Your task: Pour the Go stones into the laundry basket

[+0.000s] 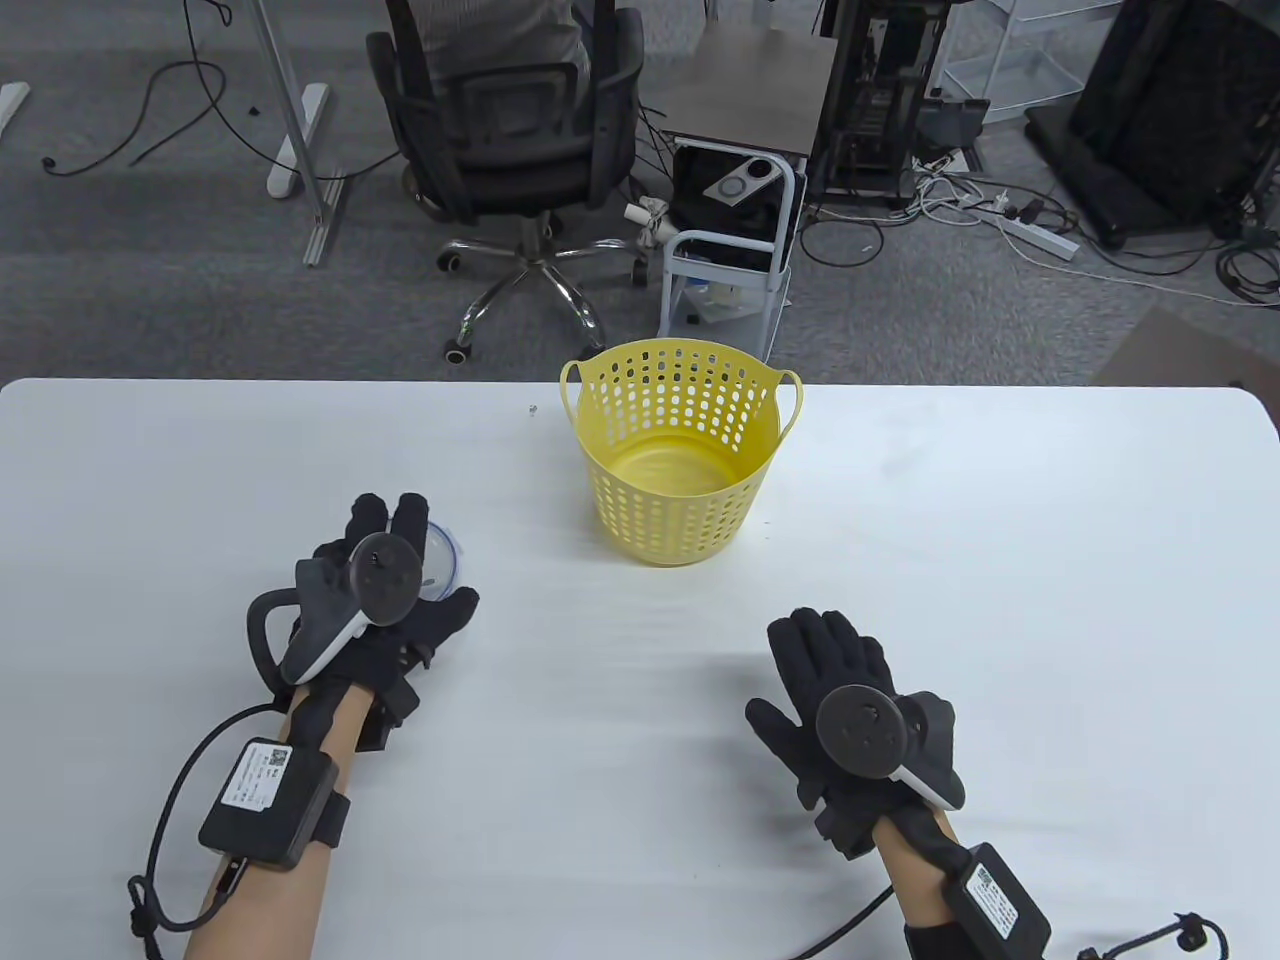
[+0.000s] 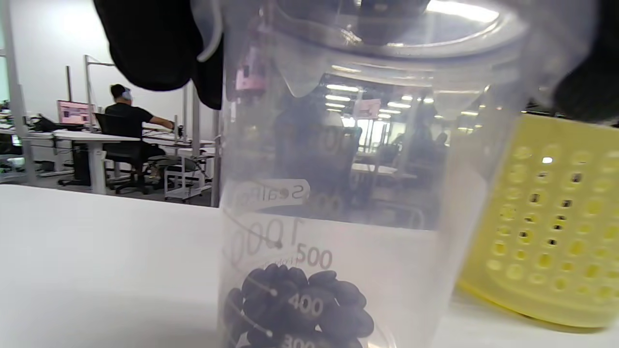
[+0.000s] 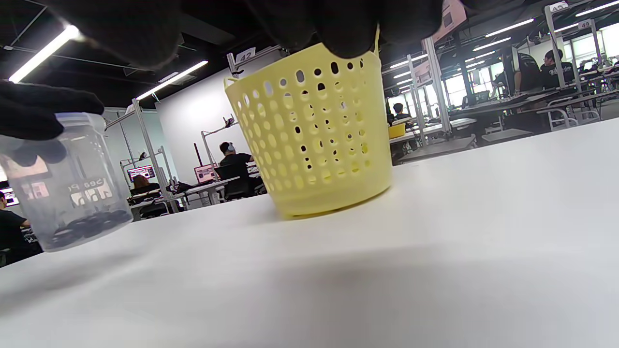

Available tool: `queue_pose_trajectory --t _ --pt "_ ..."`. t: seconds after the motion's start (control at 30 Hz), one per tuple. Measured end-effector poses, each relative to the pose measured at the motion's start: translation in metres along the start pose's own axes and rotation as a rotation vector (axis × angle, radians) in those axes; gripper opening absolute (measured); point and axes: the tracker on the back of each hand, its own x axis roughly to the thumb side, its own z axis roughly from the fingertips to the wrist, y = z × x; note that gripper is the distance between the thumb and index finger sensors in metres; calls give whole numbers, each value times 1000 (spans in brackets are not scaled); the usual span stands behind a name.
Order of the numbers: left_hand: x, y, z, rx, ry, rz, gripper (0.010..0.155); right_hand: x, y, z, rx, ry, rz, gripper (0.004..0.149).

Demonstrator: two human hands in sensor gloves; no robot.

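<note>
A yellow perforated laundry basket stands upright at the table's far middle; it looks empty inside. It also shows in the left wrist view and the right wrist view. My left hand grips a clear plastic measuring cup from above, left of the basket. The cup stands upright with black Go stones at its bottom; it also shows in the right wrist view. My right hand hovers over the table's front right, fingers spread, holding nothing.
The white table spans the view. A tiny speck lies on it near the far edge, left of the basket. Beyond the far edge stand an office chair and a small cart.
</note>
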Motion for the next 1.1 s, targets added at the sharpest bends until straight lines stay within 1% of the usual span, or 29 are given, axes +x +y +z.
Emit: queue_pose_trajectory --t 0.13,0.33,0.43,0.6,0.83,0.93,1.0,1.03,1.1 --pt "33 6 24 -10 -90 9 104 -2 0 1 8 13 -11 80" --pt "80 2 49 -16 -204 -4 104 -5 0 1 21 30 -35 80" --pt "105 -5 58 -39 -257 -15 104 -7 -1 2 22 37 -52 80" --pt "136 -22 69 -77 -314 -10 104 -9 -3 3 18 42 -82 80" --pt "158 -47 76 -113 -352 -11 104 -10 -3 3 25 45 -92 79" --pt "160 -56 77 -112 -354 -5 104 -9 -3 3 31 45 -96 80" --pt "157 -58 77 -83 -351 29 104 -9 -2 3 36 43 -95 79" --pt "155 -62 76 -94 -341 67 103 -8 -1 3 40 41 -90 79" --pt "153 -67 76 -101 -344 73 102 -7 1 3 47 37 -89 80"
